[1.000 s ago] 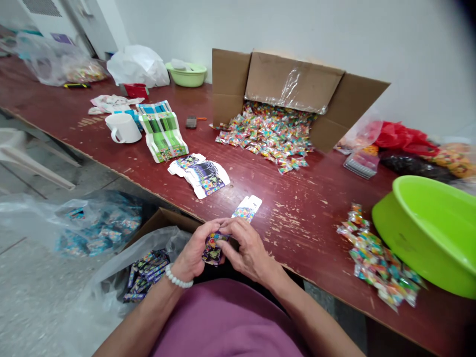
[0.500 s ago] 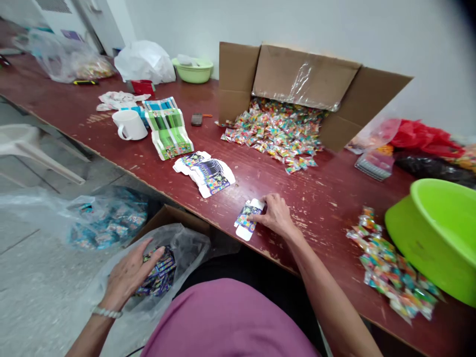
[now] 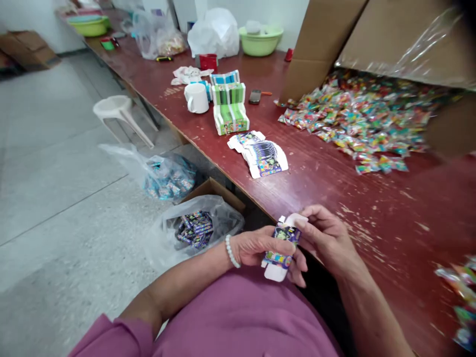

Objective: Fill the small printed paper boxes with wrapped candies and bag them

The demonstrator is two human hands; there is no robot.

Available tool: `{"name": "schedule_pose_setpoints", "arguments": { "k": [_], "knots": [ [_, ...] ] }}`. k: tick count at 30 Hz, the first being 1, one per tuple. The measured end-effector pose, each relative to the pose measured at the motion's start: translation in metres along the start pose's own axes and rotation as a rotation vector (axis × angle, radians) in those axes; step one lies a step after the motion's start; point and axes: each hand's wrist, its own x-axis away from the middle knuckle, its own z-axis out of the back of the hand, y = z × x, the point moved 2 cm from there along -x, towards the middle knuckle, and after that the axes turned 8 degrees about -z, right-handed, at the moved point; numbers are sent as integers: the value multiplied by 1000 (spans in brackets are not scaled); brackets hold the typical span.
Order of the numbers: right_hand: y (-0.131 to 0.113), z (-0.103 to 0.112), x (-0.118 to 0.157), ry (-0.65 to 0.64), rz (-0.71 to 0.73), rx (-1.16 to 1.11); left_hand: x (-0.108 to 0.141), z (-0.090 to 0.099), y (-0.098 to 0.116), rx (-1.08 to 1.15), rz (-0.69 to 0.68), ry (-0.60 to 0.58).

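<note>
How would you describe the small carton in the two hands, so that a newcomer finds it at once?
At the near edge of the long dark-red table, look for the left hand, with a white beaded bracelet, and the right hand. They hold a small purple printed carton with white flaps at both ends. Unlike the fanned cartons lying on the table, it alone is held.

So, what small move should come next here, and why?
Probably the right hand should fold in the far white flap: its fingertips are at that flap, the left hand steadies the small printed carton, and flaps stick out at both ends.
</note>
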Motion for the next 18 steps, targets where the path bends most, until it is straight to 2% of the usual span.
{"name": "schedule_pose_setpoints", "arguments": {
  "k": [2, 4, 7, 10, 12, 14, 18],
  "knots": [
    [-3, -5, 3, 13, 68, 55, 6, -1, -1, -14, -18, -1],
    [-7, -9, 4, 83, 201, 170, 11, 0, 3, -60, -41, 57],
    [-15, -15, 9, 191, 459, 460, 13, -2, 9, -109, -40, 108],
    [-22, -21, 19, 213, 641, 786, 13, -6, 12, -130, -45, 148],
    [-25, -24, 26, 245, 707, 951, 13, -7, 12, -130, -58, 194],
    [-27, -25, 31, 275, 739, 1016, 14, -7, 13, -155, -63, 227],
    [-25, -28, 29, 294, 672, 920, 16, -6, 17, -287, -101, 299]
  ]
}}
